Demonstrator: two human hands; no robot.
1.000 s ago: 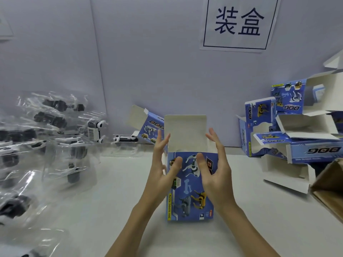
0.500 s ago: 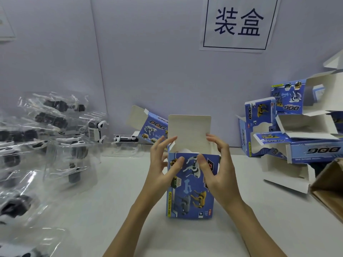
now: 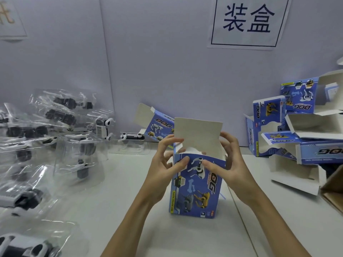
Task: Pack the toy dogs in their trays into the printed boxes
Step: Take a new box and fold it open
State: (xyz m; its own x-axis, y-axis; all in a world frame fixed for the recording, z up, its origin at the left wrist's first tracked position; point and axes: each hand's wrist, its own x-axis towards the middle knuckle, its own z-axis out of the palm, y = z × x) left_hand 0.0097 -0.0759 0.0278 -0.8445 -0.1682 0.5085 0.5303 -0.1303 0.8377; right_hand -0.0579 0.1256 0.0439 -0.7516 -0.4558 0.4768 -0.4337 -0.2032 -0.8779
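Wall sign, top right: "装盒" in dark characters inside thin frame. Upright blue box, table middle: "DOG" on front, "FUNNY MOVING DOG" on yellow strip down left edge. Boxes in pile at right edge: "DOG", some upside down.

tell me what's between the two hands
The upright printed box, top flap up, stands between the left hand and right hand in the head view.

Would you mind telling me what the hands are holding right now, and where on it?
Both hands hold the upright box near its open top: the left hand at its left edge, the right hand at its right edge, thumbs on the printed front.
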